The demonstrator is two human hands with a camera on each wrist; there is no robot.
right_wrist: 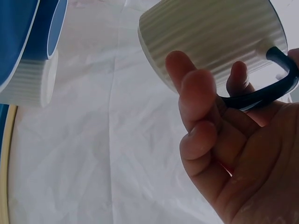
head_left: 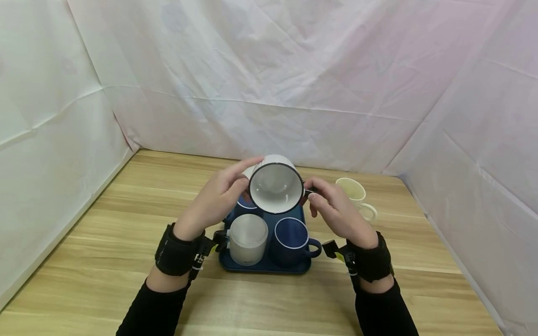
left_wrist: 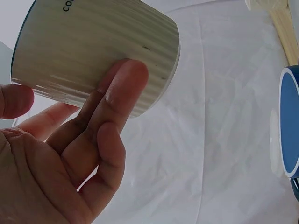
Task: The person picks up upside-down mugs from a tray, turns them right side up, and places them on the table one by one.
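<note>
Both hands hold one white mug (head_left: pixel 275 187) up in the air over the blue tray (head_left: pixel 265 267), mouth tipped toward the head cam so the inside shows. Mug has a ribbed outer wall w/ a dark rim and a dark handle (right_wrist: pixel 261 95).

Left hand (head_left: pixel 218 199): fingers laid along the mug's left side, curled round the wall; in the left wrist view the fingertips (left_wrist: pixel 124 88) press the ribbed wall and the thumb sits at the rim edge. Holding the mug, not wide.

Right hand (head_left: pixel 336 212): at the mug's right side, thumb and fingers pinching the handle. Right wrist view shows the handle running across the fingers (right_wrist: pixel 198 100), which are bent round it.

Below the mug, on the tray: a white ribbed cup (head_left: pixel 248 239) upside down at front left, a blue mug (head_left: pixel 292 240) upright at front right w/ handle pointing right, and another blue mug (head_left: pixel 245 207) behind, mostly hidden by the left hand and the held mug. Tray sits mid worktop (head_left: pixel 105 224), between the two wrists.

Off the tray, on the worktop to the right and back: a cream mug (head_left: pixel 355 193), just past the right hand, apart from the tray. Whether it is tilted or upright, can't tell.

White sheeting (head_left: pixel 294 84) hangs behind and at both sides.
</note>
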